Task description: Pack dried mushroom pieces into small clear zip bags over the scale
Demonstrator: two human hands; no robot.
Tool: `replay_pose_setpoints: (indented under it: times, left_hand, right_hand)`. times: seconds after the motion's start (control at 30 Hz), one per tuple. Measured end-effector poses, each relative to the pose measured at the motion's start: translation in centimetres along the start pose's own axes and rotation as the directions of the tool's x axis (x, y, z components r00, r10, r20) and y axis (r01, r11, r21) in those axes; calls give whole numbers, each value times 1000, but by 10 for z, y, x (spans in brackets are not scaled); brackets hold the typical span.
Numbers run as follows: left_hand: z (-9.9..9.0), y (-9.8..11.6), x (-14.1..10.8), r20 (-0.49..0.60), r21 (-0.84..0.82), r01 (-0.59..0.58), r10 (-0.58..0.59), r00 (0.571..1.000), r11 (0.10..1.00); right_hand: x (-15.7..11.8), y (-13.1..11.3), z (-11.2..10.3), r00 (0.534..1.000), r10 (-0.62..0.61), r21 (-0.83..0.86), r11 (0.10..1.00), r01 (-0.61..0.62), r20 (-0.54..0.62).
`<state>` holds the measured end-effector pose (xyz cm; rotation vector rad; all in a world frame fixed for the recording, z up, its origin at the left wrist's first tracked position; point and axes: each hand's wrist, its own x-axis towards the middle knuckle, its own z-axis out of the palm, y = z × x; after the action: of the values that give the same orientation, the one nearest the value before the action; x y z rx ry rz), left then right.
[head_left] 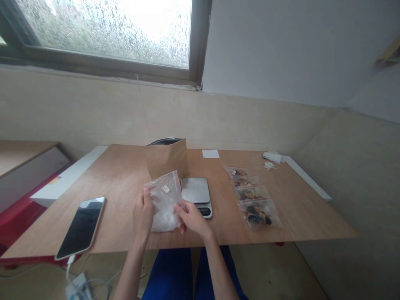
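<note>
A clear zip bag (164,204) with a small white label near its top is held up over the table's front part. My left hand (144,212) grips its left edge, fingers closed on it. My right hand (190,216) pinches the bag's right side between thumb and fingers. Just right of the bag lies a small kitchen scale (196,191) with a bare metal plate, its display partly beside my right hand. Behind the bag stands an open brown paper pouch (168,158).
Several clear bags (258,212) with dark and tan contents overlap on the right. A phone (83,227) with a cable lies at the left. White paper (211,153) lies toward the wall, and crumpled white material (273,157) at the back right.
</note>
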<state>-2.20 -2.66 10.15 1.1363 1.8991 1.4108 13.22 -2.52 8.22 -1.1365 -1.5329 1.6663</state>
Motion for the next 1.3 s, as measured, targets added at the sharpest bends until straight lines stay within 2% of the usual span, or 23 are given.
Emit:
replay_pose_setpoints:
  times: [0.1, 0.17, 0.23, 0.37, 0.47, 0.5, 0.57, 0.63, 0.7, 0.8, 0.87, 0.93, 1.0, 1.07, 1.13, 1.2, 1.3]
  left_hand:
    - [5, -7, -2, 119, -32, 93, -89, 989, 995]
    - [10, -14, -4, 180, -67, 129, -115, 977, 989]
    - [15, -18, -5, 196, -94, 94, -74, 978, 991]
    - [17, -19, 2, 226, -92, -46, 66, 972, 995]
    - [14, -16, 13, 251, -59, -127, 138, 958, 990]
    - [13, -16, 18, 259, -43, -142, 148, 954, 989]
    - [9, -17, 28, 279, 8, -148, 140, 950, 989]
    - [5, -23, 39, 303, 98, -154, 118, 946, 983]
    - [1, -32, 47, 305, 233, -182, 106, 947, 955]
    - [0, -44, 54, 208, 435, -238, 161, 965, 868]
    - [4, -47, 52, 94, 544, -268, 260, 961, 795]
    - [11, -46, 46, 45, 602, -313, 361, 932, 734]
    - [20, -44, 36, 107, 589, -398, 420, 901, 704]
    - [32, -47, 26, 205, 563, -462, 425, 882, 686]
    - [43, -55, 16, 279, 606, -450, 355, 892, 656]
    - [53, -64, 8, 339, 675, -428, 262, 903, 601]
    - [60, -76, 1, 417, 713, -468, 221, 882, 523]
  right_hand:
    - [2, 0, 1, 992, -59, -51, 997, 54, -115]
    - [2, 1, 1, 990, -59, -119, 992, 43, -127]
    - [1, 2, 0, 994, -40, -168, 986, 22, -106]
    - [-8, 3, -14, 997, -9, -191, 982, -6, -77]
    - [-19, 4, -38, 979, -80, -290, 957, 23, -188]
    - [-24, 5, -49, 954, -146, -360, 932, 44, -263]
    - [-34, 10, -73, 852, -294, -520, 854, 30, -434]
    - [-46, 20, -97, 717, -353, -653, 734, -187, -602]
    - [-57, 32, -115, 584, -360, -656, 615, -438, -728]
    - [-69, 47, -127, 462, -294, -548, 484, -682, -836]
    - [-72, 52, -127, 407, -230, -468, 434, -770, -884]
    - [-73, 53, -123, 344, -185, -391, 418, -820, -920]
    - [-71, 52, -119, 281, -169, -327, 427, -843, -945]
    - [-69, 51, -118, 231, -164, -281, 447, -849, -959]
    - [-69, 52, -120, 206, -153, -254, 475, -842, -967]
    - [-71, 54, -124, 201, -141, -245, 500, -831, -969]
    - [-75, 58, -129, 214, -172, -272, 513, -814, -962]
